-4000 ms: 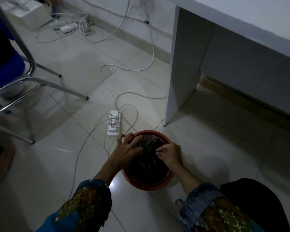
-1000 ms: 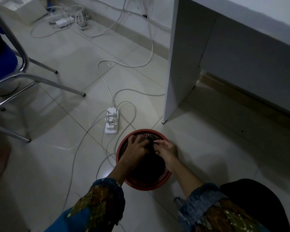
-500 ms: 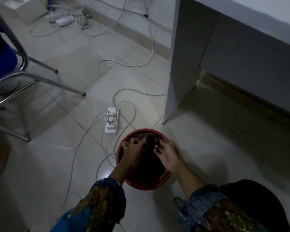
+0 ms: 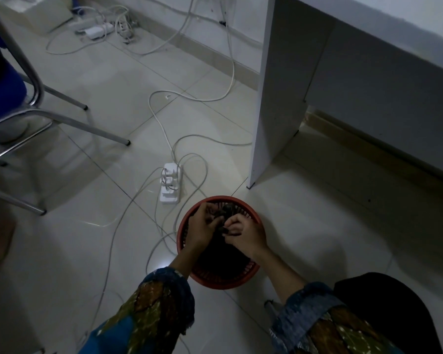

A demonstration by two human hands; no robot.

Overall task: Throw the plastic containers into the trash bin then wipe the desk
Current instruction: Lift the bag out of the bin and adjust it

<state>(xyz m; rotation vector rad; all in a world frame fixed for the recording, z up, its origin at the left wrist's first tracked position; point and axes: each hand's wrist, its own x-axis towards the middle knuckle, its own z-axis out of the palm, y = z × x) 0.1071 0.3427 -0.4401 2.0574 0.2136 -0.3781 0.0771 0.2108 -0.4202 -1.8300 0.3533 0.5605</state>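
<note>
Down on the tiled floor (image 4: 87, 251), a white power strip (image 4: 170, 186) lies at 10 o'clock from the trash bin (image 4: 225, 279), just beside it. Loose white cables (image 4: 161, 123) loop around the strip, and one loop runs close along the bin's 9 o'clock side. The counter (image 4: 279, 98) stands at 1 o'clock from the bin; the foot of its white side panel is near the rim but apart from it. A metal-legged chair (image 4: 74, 121) with a blue seat fills the 9 to 10 o'clock part of the view, well apart. More plugs and cables lie by the wall at 11 o'clock.

The red, slatted trash bin stands upright at 6 o'clock, its round mouth facing up and its axis vertical. Its inside is too dark to show any containers. What looks like a dark bag (image 4: 225, 209) is bunched near the 12 o'clock rim.

Both hands reach into the mouth. The left hand (image 4: 201, 231) comes in from 8 o'clock and the right hand (image 4: 246, 237) from 5 o'clock. Each grip is narrow, with fingers curled and pinching the bunched bag, and the fingertips nearly meet over the middle.
</note>
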